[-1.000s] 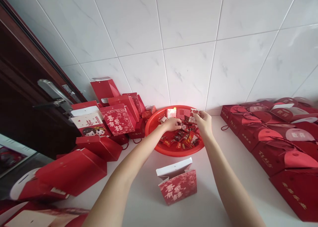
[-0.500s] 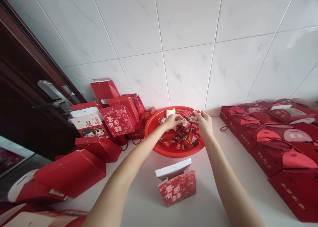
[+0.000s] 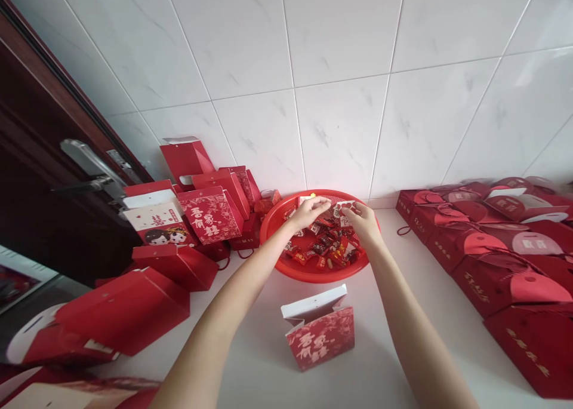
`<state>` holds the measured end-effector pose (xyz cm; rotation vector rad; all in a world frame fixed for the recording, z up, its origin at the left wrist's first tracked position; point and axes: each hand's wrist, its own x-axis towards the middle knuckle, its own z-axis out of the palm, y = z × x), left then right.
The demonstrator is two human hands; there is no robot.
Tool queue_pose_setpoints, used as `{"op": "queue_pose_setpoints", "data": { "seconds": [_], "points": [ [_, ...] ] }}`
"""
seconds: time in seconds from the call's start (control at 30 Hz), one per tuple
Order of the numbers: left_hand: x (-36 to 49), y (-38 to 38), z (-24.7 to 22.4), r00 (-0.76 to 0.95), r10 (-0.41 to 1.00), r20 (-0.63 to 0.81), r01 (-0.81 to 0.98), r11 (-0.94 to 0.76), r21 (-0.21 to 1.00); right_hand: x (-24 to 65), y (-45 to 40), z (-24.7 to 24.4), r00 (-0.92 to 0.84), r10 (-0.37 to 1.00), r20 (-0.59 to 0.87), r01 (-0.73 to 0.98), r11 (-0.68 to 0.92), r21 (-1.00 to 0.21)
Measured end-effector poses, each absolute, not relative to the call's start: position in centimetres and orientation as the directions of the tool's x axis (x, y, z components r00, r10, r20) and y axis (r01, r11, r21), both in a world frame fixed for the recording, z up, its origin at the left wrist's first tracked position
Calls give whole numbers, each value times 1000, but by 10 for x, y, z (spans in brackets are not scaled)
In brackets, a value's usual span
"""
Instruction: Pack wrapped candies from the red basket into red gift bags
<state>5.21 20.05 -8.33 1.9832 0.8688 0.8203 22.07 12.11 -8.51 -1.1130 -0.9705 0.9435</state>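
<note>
Both hands are over the red basket (image 3: 313,273), where wrapped sweets (image 3: 323,243) lie loose, most of them toward the near side. The left hand (image 3: 308,213) has its thumb and fingertips drawn close together; whether anything small sits between them, I cannot tell. The right hand (image 3: 364,221) pinches a card (image 3: 345,206) with red hearts above the far right of the basket.

The tiled wall (image 3: 340,140) rises just behind the basket. An open box (image 3: 320,339) stands on the white counter (image 3: 264,361) in front of it, between the forearms, flap up. To the left, loose boxes (image 3: 128,307) pile up at angles before a dark door (image 3: 40,212) with a metal handle (image 3: 83,158); a small box (image 3: 267,202) sits just beside the basket. To the right, tied boxes (image 3: 478,289) line the counter, a cord loop (image 3: 403,231) sticking out toward the basket.
</note>
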Motion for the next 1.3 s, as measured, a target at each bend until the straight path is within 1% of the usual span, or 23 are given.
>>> {"op": "queue_pose_setpoints", "data": {
  "seconds": [0.1, 0.2, 0.3, 0.53, 0.7, 0.77, 0.87, 0.97, 1.07, 1.2, 1.3],
  "points": [
    [48, 201, -87, 591, 796, 132, 358, -405, 842, 224, 124, -86, 421, 895, 144, -107, 206, -973],
    [47, 197, -91, 656, 754, 5, 449, -396, 801, 225, 126, -87, 487, 864, 131, -126, 218, -968],
    [52, 189, -94, 703, 707, -77, 503, -418, 757, 225, 126, -86, 497, 859, 127, -143, 225, -964],
    [71, 174, -102, 725, 653, -220, 613, -467, 637, 227, 125, -87, 466, 876, 121, -164, 220, -962],
    [74, 173, -100, 711, 646, -276, 644, -441, 625, 228, 128, -90, 468, 875, 123, -176, 228, -958],
    [73, 175, -96, 698, 659, -280, 652, -423, 630, 228, 128, -91, 467, 876, 121, -184, 230, -956],
    [68, 179, -89, 646, 728, -230, 662, -385, 643, 228, 127, -89, 468, 877, 112, -205, 230, -951],
    [60, 185, -85, 544, 825, -152, 680, -327, 656, 227, 126, -87, 472, 876, 98, -233, 231, -945],
    [51, 189, -83, 442, 891, -108, 695, -264, 669, 226, 125, -85, 475, 876, 83, -258, 229, -938],
    [46, 194, -84, 383, 921, -70, 669, -225, 709, 226, 125, -85, 469, 880, 72, -279, 225, -933],
    [46, 197, -86, 398, 917, -34, 614, -239, 752, 226, 124, -84, 463, 883, 72, -285, 225, -932]
  ]
}}
